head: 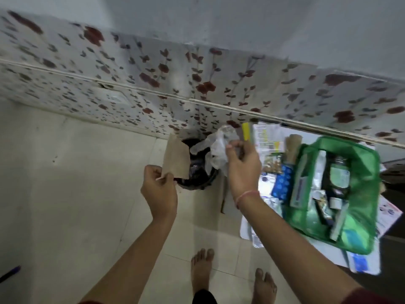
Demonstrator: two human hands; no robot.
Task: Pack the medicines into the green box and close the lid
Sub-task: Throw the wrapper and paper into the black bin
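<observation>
**Both hands over bin, green box open at 3 o'clock**

Both arms reach forward from the bottom edge, forearms angled up toward centre. Left hand (159, 189) is back-up, fingers curled, pinching the lower corner of a brown paper piece (176, 157) that stands up at its 1 o'clock. Right hand (243, 170), with a pink band (246, 195) on the wrist, is raised a bit higher, fingers closed around crumpled clear plastic wrap (215, 150) plus a yellow-edged packet (247, 132); exact grip blurred. Both hands sit above a dark bin (197, 172) on the tiled floor (65, 194), near the floral wall covering (153, 69).

Green box (366, 194) lies at 3 o'clock of the right hand, lid open, translucent green, holding strips, tubes and a small bottle; labels unreadable. Loose blue blister packs (282, 181) and leaflets lie just beside its left edge. Bare feet (201, 268) at 6 o'clock.
</observation>
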